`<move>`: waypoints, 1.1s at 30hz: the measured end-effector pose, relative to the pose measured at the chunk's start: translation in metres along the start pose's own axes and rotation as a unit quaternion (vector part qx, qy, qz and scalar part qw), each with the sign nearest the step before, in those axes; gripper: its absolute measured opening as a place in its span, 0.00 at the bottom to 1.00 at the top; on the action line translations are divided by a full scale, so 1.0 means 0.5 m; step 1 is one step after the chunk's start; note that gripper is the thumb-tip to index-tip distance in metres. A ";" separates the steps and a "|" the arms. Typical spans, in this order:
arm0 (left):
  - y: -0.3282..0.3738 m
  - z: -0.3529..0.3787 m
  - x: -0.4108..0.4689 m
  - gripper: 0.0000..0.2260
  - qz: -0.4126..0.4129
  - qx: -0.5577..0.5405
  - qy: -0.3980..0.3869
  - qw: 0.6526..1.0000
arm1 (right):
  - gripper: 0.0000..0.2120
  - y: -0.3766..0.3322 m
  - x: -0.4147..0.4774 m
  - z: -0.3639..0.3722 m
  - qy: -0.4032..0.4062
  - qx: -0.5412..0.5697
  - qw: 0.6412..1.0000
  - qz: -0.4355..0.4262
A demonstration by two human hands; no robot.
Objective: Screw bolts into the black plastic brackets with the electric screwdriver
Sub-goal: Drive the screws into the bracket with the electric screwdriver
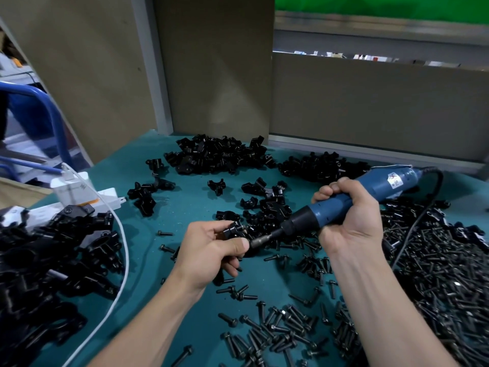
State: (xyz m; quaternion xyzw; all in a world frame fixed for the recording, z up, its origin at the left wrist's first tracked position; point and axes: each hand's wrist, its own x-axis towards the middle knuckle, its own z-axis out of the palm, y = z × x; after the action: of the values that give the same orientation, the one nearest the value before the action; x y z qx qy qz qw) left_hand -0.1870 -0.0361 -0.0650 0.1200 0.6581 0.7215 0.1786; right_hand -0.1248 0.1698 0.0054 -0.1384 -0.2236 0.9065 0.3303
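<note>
My left hand (214, 250) grips a small black plastic bracket (234, 230) above the teal table, thumb and fingers curled round it. My right hand (349, 221) holds the blue electric screwdriver (344, 202), which slants down to the left. Its metal bit (260, 241) points at the bracket, just beside my left thumb. A bolt head shows on top of the held bracket. Loose black bolts (285, 329) lie scattered below my hands.
Piles of black brackets sit at the back (219, 154) and back right (322, 165), with a heap of larger black parts at the left (53, 260). A thick bolt pile (447, 274) fills the right. A white cable (124, 250) and white box (76, 192) lie left. Cardboard walls stand behind.
</note>
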 end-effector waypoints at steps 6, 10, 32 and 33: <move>-0.001 0.000 -0.002 0.19 0.007 0.014 0.010 1.000 | 0.10 0.005 -0.001 0.001 0.008 0.001 1.000 0.003; -0.004 0.002 -0.002 0.19 0.013 0.014 0.014 1.000 | 0.10 0.006 -0.002 0.001 0.015 0.008 1.000 0.004; 0.005 0.000 -0.011 0.05 0.025 0.035 -0.008 0.999 | 0.10 0.015 0.001 -0.005 0.023 0.016 1.000 0.009; 0.008 0.002 -0.013 0.07 0.021 0.028 -0.019 0.999 | 0.09 0.013 0.000 -0.003 0.015 0.013 1.000 0.008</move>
State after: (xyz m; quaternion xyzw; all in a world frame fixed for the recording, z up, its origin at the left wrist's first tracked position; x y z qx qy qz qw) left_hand -0.1813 -0.0383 -0.0606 0.1528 0.6716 0.7042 0.1725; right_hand -0.1277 0.1660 0.0009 -0.1491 -0.2062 0.9097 0.3280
